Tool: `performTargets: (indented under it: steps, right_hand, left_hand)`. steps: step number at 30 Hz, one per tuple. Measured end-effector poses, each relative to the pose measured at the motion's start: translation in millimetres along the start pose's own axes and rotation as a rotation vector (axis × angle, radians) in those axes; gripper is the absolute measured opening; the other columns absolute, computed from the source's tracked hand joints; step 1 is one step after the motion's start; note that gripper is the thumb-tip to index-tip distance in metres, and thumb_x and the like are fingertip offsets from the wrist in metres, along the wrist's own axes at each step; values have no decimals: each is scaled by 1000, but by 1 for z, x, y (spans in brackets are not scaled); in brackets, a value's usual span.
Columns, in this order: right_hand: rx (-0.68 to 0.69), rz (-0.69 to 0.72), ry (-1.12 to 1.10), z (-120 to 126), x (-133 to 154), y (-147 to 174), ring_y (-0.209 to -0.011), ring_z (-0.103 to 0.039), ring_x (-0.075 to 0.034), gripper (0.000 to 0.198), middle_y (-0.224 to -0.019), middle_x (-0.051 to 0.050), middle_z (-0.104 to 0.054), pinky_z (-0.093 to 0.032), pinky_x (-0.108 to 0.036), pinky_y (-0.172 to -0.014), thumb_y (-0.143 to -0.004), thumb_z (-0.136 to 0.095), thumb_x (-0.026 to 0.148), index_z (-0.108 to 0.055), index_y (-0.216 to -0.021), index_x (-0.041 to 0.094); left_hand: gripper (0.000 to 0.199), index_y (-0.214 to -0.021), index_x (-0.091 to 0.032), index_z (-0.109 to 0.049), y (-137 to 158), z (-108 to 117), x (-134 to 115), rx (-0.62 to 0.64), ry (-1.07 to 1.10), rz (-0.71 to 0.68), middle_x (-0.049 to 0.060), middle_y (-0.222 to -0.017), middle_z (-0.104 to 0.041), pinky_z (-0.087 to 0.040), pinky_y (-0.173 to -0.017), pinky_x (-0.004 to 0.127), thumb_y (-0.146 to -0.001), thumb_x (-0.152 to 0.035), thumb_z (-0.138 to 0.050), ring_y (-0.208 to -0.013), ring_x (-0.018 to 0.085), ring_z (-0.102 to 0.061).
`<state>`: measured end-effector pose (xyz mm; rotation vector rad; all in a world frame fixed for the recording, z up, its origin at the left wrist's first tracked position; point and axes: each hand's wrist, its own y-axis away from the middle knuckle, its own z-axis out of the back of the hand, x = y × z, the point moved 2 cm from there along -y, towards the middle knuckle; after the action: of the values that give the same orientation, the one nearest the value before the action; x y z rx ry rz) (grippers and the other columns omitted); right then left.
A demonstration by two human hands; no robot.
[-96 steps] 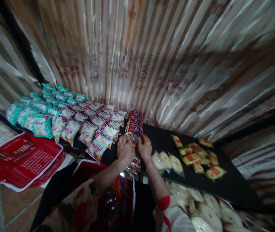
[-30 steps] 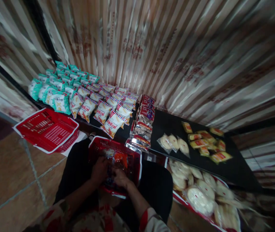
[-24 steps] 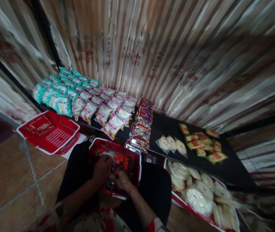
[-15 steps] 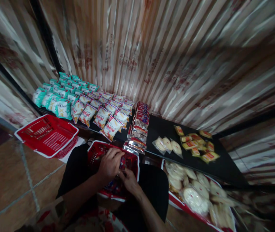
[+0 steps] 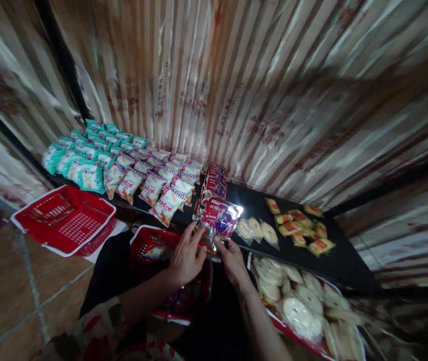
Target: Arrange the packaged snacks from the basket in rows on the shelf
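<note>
A shiny red and purple snack packet [image 5: 219, 216] is held up at the front end of a row of similar packets [image 5: 216, 181] on the black shelf. My right hand [image 5: 232, 258] pinches its lower right part between thumb and fingers. At the packet's lower left, my left hand [image 5: 187, 254] has its fingers bent against the wrapper. Below my hands, a red basket [image 5: 146, 238] stands between my legs with more packets in it. My wrists and forearms hide part of the basket.
Left on the black shelf [image 5: 246, 193] stand teal snack bags [image 5: 92, 176] and white striped bags [image 5: 167, 204]. Round white packaged pieces [image 5: 252, 228] and small yellow packets [image 5: 298, 220] lie to the right. Another red basket [image 5: 67, 218] sits left; a filled basket [image 5: 296, 333] stands right.
Both hands have come up out of the basket and moved right and forward to the shelf. A red and purple snack packet is now lifted in them.
</note>
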<state>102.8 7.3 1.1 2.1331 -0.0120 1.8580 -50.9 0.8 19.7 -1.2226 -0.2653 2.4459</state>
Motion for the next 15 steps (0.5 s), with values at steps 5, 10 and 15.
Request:
performTargets:
  steps: [5,10,15]
  right_hand:
    - [-85,6,-29,9,11,-27,-58,-59,-14,41,-71,1,-67,-49,-27,-58,-57,-76,45,-61,-85,19]
    - [-188,93,170,14,13,-52,-59,-58,-15,39,-70,0,-65,-46,-27,-56,-63,-68,47,-60,-88,18]
    - [-307,236,474,18,12,-76,-76,-61,-22,45,-85,-8,-68,-47,-35,-73,-69,-57,46,-61,-101,14]
  left_hand:
    - [35,-117,-15,-56,-26,-18,-2,-13,77,72,13,-130,-46,-42,-102,41,-83,-14,-47,-116,23,-50]
    - [27,-100,-17,-64,-54,-29,3,-71,88,83,10,-122,-51,-47,-97,38,-80,-8,-48,-104,20,-55]
    - [27,-97,-13,-66,-76,-41,16,-61,46,96,14,-120,-52,-45,-98,38,-78,-5,-47,-106,21,-54]
